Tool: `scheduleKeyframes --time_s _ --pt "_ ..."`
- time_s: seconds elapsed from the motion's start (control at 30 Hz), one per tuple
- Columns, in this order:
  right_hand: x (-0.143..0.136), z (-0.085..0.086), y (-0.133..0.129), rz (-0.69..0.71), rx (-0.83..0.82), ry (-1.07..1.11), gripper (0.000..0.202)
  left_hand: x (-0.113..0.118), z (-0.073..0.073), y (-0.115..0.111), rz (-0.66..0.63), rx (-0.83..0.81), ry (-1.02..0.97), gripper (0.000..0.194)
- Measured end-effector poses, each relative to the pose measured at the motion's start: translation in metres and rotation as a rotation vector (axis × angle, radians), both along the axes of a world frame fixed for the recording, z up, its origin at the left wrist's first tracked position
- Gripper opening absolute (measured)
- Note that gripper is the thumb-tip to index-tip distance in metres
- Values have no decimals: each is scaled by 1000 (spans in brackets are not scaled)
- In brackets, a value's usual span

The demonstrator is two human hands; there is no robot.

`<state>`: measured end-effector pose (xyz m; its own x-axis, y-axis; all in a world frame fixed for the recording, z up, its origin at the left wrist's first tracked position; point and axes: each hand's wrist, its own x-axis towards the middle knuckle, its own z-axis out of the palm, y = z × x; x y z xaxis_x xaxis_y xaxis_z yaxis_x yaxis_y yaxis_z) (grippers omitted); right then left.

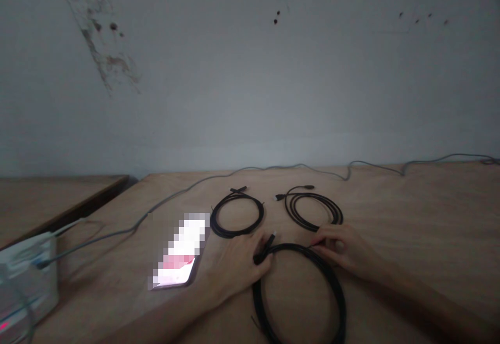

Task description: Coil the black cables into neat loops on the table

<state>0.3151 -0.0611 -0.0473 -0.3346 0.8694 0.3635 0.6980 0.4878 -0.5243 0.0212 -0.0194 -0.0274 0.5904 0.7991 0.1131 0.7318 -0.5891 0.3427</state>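
A large coil of black cable lies in front of me, its lower edge cut off by the frame. My left hand is closed on the coil's upper left, where a cable end with a plug sticks up past the fingers. At the coil's upper right, my right hand pinches a thin dark strand that looks like a tie. Whether it wraps the cable there is too small to make out. Another thin strand pokes out from the coil's left side.
Behind my hands lie two smaller black cable coils, one to the left and one to the right. A lit phone rests left of my left hand. A white power strip feeds a grey cord running along the wall.
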Motion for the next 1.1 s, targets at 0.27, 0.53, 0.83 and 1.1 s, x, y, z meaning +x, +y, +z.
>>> scheduleKeyframes --time_s 0.27,0.53,0.83,1.1 --pt "-2 3 -3 20 -19 9 17 0 -3 0 4 8 -10 19" --pt "-4 0 -4 -16 28 -35 10 1 -1 0 3 -6 2 20" --pt "-2 -3 -4 16 22 3 10 -1 -1 0 -21 12 -26 20" --pt "-3 -1 -5 8 -19 2 10 0 -1 0 -15 8 -4 20"
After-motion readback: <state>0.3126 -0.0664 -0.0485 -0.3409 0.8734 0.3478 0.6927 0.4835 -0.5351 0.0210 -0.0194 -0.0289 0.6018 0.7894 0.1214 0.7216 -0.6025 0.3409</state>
